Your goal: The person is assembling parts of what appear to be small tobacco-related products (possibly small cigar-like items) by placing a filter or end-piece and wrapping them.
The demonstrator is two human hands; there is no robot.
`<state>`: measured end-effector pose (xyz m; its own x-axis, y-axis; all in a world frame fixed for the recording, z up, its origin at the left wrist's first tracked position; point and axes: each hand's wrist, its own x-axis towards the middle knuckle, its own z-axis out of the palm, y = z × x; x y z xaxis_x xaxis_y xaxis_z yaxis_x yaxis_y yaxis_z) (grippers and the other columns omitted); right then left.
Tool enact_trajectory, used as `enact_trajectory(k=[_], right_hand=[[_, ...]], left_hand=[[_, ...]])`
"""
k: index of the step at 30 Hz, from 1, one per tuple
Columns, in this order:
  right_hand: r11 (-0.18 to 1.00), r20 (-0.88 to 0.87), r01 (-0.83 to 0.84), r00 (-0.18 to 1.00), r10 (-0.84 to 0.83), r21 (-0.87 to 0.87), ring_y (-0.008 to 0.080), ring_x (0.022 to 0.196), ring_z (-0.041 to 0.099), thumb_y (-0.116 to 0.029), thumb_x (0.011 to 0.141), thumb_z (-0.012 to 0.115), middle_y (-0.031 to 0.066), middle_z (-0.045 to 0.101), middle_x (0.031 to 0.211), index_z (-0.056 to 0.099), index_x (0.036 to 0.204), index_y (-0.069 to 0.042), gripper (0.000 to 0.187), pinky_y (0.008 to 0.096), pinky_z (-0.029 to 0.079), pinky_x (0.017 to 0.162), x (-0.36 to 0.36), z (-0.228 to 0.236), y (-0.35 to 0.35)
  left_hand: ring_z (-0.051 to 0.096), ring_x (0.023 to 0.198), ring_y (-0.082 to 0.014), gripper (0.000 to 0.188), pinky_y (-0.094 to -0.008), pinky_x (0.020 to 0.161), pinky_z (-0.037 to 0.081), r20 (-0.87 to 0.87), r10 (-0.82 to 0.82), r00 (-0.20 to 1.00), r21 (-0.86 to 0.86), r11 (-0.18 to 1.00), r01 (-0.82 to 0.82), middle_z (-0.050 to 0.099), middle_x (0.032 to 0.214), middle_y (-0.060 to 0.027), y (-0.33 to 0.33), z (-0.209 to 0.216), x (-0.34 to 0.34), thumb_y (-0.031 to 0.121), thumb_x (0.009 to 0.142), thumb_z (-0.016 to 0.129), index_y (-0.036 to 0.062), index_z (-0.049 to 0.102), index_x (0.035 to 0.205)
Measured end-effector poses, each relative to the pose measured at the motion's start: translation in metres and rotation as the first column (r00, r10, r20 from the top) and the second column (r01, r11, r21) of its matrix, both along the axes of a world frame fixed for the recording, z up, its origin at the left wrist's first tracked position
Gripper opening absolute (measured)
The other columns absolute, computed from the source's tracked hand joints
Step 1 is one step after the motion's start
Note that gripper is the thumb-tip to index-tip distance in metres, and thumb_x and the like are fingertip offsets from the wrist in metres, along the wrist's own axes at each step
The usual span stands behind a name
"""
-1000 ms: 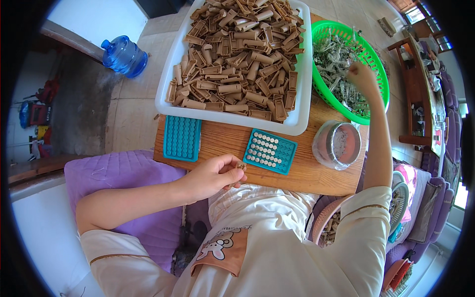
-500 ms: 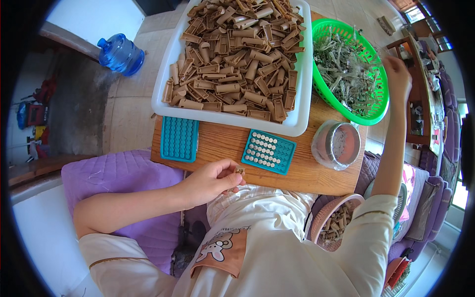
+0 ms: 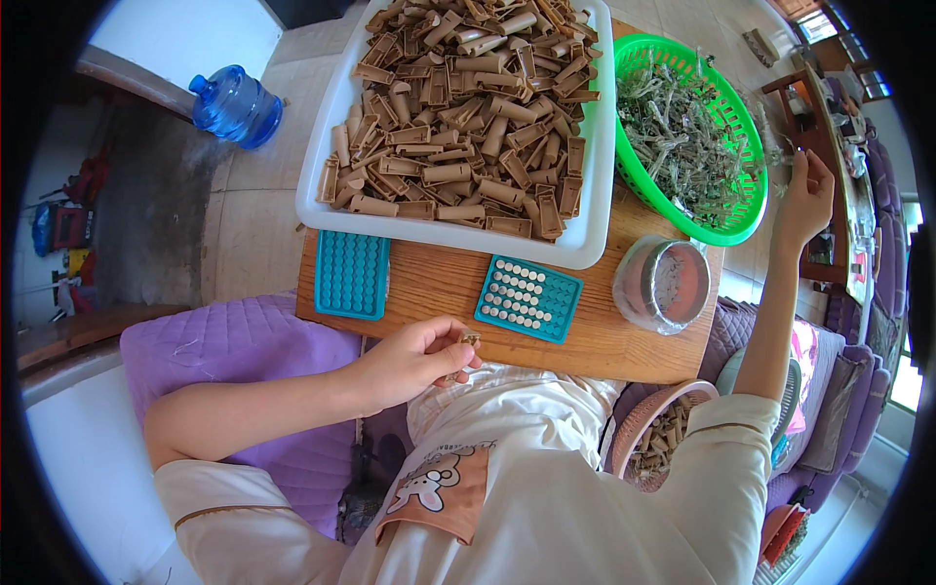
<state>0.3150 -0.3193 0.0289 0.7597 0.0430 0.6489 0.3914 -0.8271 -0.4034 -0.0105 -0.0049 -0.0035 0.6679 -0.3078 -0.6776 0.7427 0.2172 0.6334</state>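
Observation:
My left hand (image 3: 429, 353) is closed in front of the table's near edge, pinching a small brown plastic piece (image 3: 470, 338) that its fingers mostly cover. Out past the right rim of the green basket (image 3: 751, 200), my right hand (image 3: 809, 198) is raised with its fingertips together. Faint thin strands and a tiny bright tip show by those fingertips; what they hold is too small to make out. Tangled wired parts in clear wrapping (image 3: 673, 136) fill the basket. A teal tray (image 3: 561, 302) on the table carries rows of silvery button cells (image 3: 514, 290).
A white tub (image 3: 458, 232) heaped with brown plastic casings (image 3: 468, 127) covers the table's far part. Another teal tray (image 3: 351, 278) lies at left, and a plastic-wrapped round container (image 3: 668, 288) at right. A pink basket (image 3: 639, 429) of brown pieces stands beside my lap.
My right hand has moved outward to the right and nearer me, away from the green basket's rim. My left hand stays nearly where it was, pinching the small brown piece.

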Motion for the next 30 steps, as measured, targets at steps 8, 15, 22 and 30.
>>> enact_trajectory(k=[8,15,22,30], right_hand=[[0.999,0.091,0.011,0.996,-0.015,0.041,0.0077,0.065,0.054,-0.023,0.076,0.060,0.0023,0.061,0.079,0.061,0.090,-0.008,0.021,0.0215,0.043,0.059,-0.005,0.000,-0.002],[0.783,-0.636,-0.389,0.771,-0.011,-0.485,0.0246,0.065,0.057,-0.031,0.072,0.057,0.0081,0.059,0.072,0.060,0.084,-0.006,0.028,0.0329,0.043,0.064,0.010,-0.023,-0.010],[0.879,-0.377,-0.297,0.914,0.148,-0.374,0.0253,0.074,0.058,-0.027,0.071,0.058,0.0096,0.060,0.079,0.058,0.092,-0.007,0.029,0.0351,0.044,0.068,0.059,-0.031,0.047],[0.925,-0.434,-0.143,0.901,-0.026,-0.351,0.0240,0.082,0.058,-0.025,0.072,0.057,0.0084,0.061,0.089,0.056,0.097,-0.011,0.029,0.0356,0.044,0.071,0.099,-0.080,0.051]], left_hand=[[0.049,0.078,-0.0069,0.018,-0.0204,0.067,0.042,-0.023,-0.004,1.000,0.005,1.000,0.004,0.055,0.092,-0.0049,0.000,0.002,0.003,0.020,0.086,0.046,0.0041,0.046,0.095],[0.049,0.078,-0.0070,0.019,-0.0207,0.069,0.042,-0.046,-0.009,0.999,0.018,1.000,0.010,0.054,0.094,-0.0047,0.000,0.003,0.004,0.022,0.087,0.045,0.0049,0.047,0.096],[0.050,0.081,-0.0075,0.019,-0.0209,0.070,0.043,-0.066,-0.010,0.998,0.027,1.000,0.012,0.054,0.094,-0.0048,0.000,0.004,0.004,0.022,0.086,0.045,0.0050,0.047,0.096],[0.050,0.080,-0.0072,0.019,-0.0204,0.068,0.042,-0.048,-0.028,0.998,0.009,1.000,0.028,0.055,0.093,-0.0051,0.000,0.002,0.004,0.021,0.086,0.046,0.0041,0.046,0.096]])
